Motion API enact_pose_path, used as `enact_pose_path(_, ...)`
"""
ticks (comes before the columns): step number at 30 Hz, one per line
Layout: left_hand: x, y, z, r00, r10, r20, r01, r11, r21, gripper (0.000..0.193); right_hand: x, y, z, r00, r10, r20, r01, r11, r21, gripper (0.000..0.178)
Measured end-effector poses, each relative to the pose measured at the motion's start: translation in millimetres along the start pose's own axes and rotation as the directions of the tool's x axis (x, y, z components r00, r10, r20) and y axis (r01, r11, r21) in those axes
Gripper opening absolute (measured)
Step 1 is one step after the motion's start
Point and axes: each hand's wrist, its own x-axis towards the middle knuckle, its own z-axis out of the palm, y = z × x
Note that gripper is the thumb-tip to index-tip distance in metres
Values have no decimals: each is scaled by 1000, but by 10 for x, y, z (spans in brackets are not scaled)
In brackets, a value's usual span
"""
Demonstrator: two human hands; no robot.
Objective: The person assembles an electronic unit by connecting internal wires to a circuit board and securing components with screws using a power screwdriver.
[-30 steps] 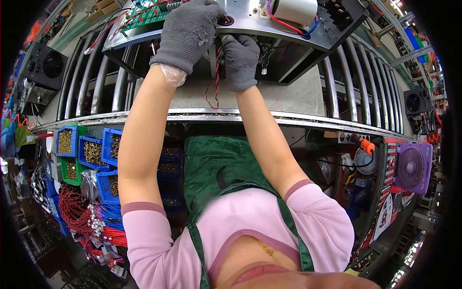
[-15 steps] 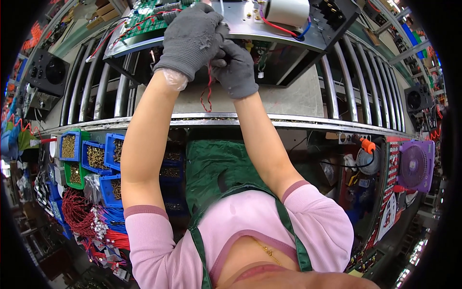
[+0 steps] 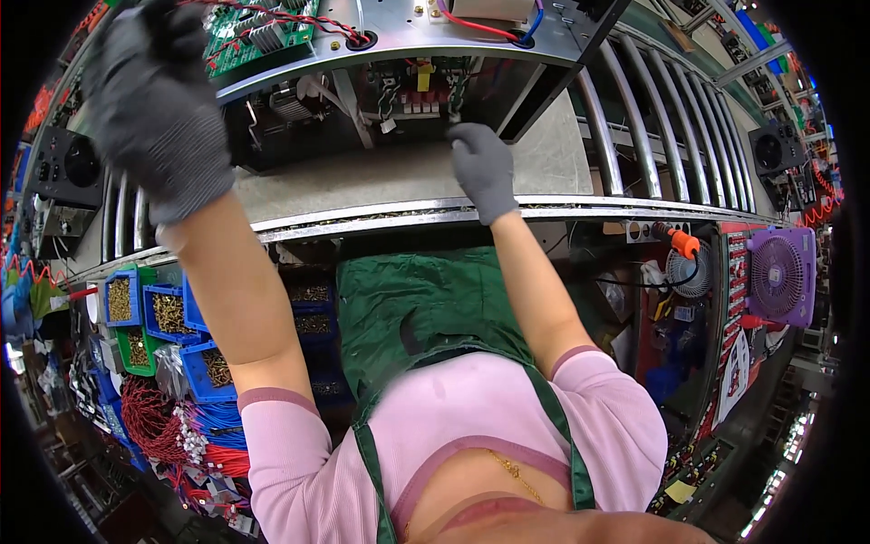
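My left hand [image 3: 159, 113], in a grey glove, is raised at the left end of a metal chassis [image 3: 399, 56]. Motion smears its fingers, so their grip is unclear. Red and black twisted wires [image 3: 313, 18] run from a grommeted hole in the chassis top leftward, over a green circuit board [image 3: 231, 50], towards that hand. In front of the chassis's open lower side, my right hand [image 3: 485, 168], also gloved, has its fingers curled, with nothing visible in them. Short cables with white connectors [image 3: 388, 125] hang inside the chassis, left of my right hand.
Metal rollers [image 3: 634, 127] flank the grey work plate [image 3: 362, 181]. Blue and green bins of screws [image 3: 172, 313] stand at the left, above bundled red wires [image 3: 149, 412]. On the right are an orange-handled tool [image 3: 684, 245] and a purple fan [image 3: 781, 276].
My hands have separated: the left swung up and left, the right moved right and slightly down. The red and black wires no longer hang below the chassis edge between them.
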Motion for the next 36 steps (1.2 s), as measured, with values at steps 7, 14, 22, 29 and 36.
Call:
enact_pose_path(7, -334, -227, -819, 949, -281, -145, 106, 714, -692, 32, 309, -507, 123, 791, 102, 603, 97, 953, -288, 23)
enact_pose_path(14, -1326, -468, -788, 761, -590, -271, 543, 807, -233, 42, 3, -186, -497, 564, -131, 815, 152, 987, 54, 38)
enact_pose_path(22, -1995, -707, -913, 619, -785, 5, 781, 617, 95, 23, -45, 1777, -2856, 173, 972, 161, 250, 115, -961, 53)
enact_pose_path(29, -2355, -622, -985, 572, -797, 192, 763, 603, 233, 28, -430, 2096, -2692, 180, 980, 87, 229, 44, -972, 46)
enact_pose_path(36, -2491, -496, -1160, 612, -588, 529, 282, 787, 549, 28, -487, 3043, -3010, 403, 869, 285, 259, 191, -947, 56)
